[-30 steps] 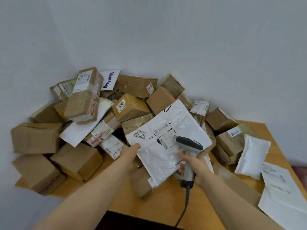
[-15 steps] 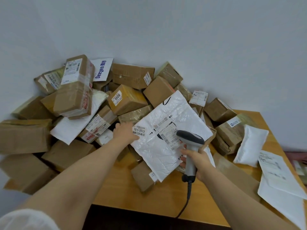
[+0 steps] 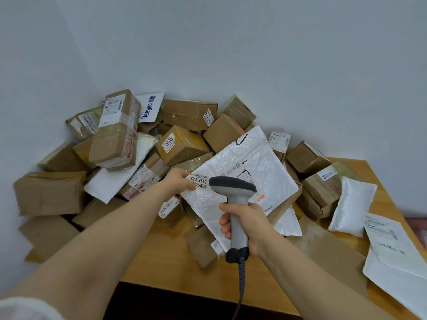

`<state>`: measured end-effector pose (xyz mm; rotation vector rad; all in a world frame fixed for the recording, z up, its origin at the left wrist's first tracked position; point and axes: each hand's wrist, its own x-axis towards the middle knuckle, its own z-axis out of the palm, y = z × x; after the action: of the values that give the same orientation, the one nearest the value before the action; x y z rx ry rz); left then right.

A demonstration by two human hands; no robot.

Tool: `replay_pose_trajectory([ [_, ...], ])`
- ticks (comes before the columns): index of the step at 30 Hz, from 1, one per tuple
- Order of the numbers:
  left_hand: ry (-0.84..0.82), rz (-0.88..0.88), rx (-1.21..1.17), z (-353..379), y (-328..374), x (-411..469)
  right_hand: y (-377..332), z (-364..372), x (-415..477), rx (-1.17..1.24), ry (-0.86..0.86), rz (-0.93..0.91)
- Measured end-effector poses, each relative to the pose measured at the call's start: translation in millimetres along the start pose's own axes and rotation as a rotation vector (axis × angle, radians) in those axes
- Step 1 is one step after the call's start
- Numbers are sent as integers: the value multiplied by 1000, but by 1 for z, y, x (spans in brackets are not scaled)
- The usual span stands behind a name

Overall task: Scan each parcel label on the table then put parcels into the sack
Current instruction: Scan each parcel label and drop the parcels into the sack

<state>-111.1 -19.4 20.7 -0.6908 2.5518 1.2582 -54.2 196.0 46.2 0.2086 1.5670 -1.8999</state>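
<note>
Item in hand: white bubble mailer (image 3: 249, 179), pinched at its left corner by my left hand (image 3: 179, 181), thumb on top beside the sticker reading 78-5-3513 (image 3: 198, 180). The mailer is tilted up off the heap, its lower edge hanging over a small brown box (image 3: 200, 247) on the counter (image 3: 161, 264).

Tool: grey handheld scanner (image 3: 233, 188), my right hand (image 3: 245, 227) wrapped fully round the grip, the head pointed at the mailer's face. A coiled cable (image 3: 240, 282) trails down past the counter edge.

Stock remaining: a large heap of brown cartons banked against the wall, one marked 1006 (image 3: 182, 144); a white padded pouch (image 3: 352, 205) and loose flat paper mailers (image 3: 392, 245) at the right. Sack: not in view.

Risks, as I judge them:
- Misread. The scanner head covers part of the main label, and the plastic is crinkled and shiny, so glare or a fold across the barcode may spoil the scan. The small sticker may register in its place.
- Slip. My corner pinch on a limp mailer is weak; it may sag or drop.
- Collapse. The heap is loosely stacked, so pulling the mailer free may send cartons sliding.
- Snag. The cable may catch on the counter edge.
</note>
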Motion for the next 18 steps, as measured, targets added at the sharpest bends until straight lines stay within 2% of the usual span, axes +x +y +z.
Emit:
replay_pose_trajectory([
  [10,106,28,51,0,4,-13,-6,8,-12,-11,11,-39],
  [18,130,41,92,0,4,-13,-6,9,-14,11,38,-46],
])
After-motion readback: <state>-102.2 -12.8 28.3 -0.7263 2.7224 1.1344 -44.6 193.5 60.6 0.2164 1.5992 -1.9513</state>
